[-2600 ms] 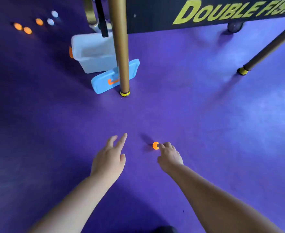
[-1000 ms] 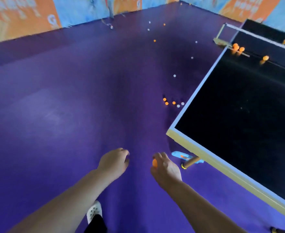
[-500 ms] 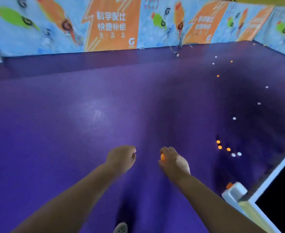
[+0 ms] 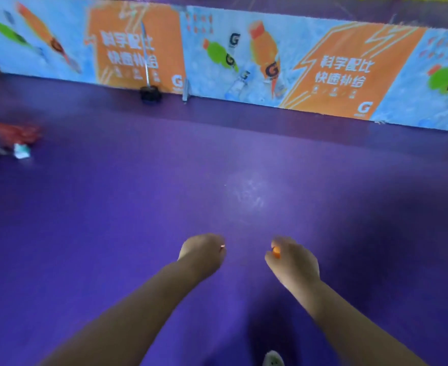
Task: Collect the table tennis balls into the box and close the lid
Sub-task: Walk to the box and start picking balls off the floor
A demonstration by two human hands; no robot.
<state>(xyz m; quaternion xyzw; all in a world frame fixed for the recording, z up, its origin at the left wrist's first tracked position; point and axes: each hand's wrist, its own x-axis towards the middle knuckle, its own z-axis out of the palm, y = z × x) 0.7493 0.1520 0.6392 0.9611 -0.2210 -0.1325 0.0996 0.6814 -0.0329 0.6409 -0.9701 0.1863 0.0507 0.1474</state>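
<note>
My right hand [image 4: 292,262] is curled around an orange table tennis ball [image 4: 276,251], which peeks out between thumb and fingers. My left hand [image 4: 203,253] hangs beside it as a loose fist; a tiny orange glint shows at its fingertips, too small to tell what it is. Both hands hover over the purple floor [image 4: 138,207]. The box, its lid and the other balls are out of this view.
A printed barrier board [image 4: 244,54] runs along the far side of the floor. A black wheeled stand with a pole [image 4: 150,95] stands against it. A blurred pile of red and white belongings [image 4: 3,138] lies at the far left. My shoe [image 4: 273,359] shows below.
The view has swung left, away from the table and the box; the scattered balls have left the frame. My right hand still holds the orange ball, and both hands stay in front of me.
</note>
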